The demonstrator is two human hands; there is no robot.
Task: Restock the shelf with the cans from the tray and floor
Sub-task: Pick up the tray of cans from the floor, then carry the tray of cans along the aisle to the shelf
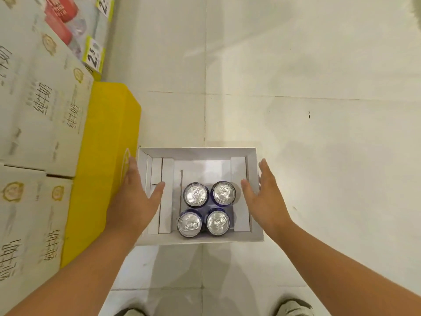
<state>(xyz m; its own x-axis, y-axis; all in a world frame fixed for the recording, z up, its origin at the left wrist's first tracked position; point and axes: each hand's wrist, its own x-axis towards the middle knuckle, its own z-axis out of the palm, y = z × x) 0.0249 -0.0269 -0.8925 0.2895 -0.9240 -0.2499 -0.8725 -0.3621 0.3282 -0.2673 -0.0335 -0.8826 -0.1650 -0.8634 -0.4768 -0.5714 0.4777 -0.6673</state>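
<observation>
A white cardboard tray [198, 152] lies on the tiled floor below me. Inside it stand several blue cans [206, 208] with silver tops, upright and packed together in a square. My left hand [134, 201] is spread at the tray's left wall, its thumb inside the tray and its fingers outside. At the tray's right wall my right hand [265, 197] is spread the same way, thumb inside, fingers outside. Both hands have straight fingers. Whether they touch the tray walls I cannot tell.
Stacked pale milk cartons [38, 115] and a yellow box [107, 142] stand at the left, close to the tray. Shelf edges with price tags [94, 57] and red cans [58, 21] show at the upper left. My shoes [293, 307] are at the bottom edge.
</observation>
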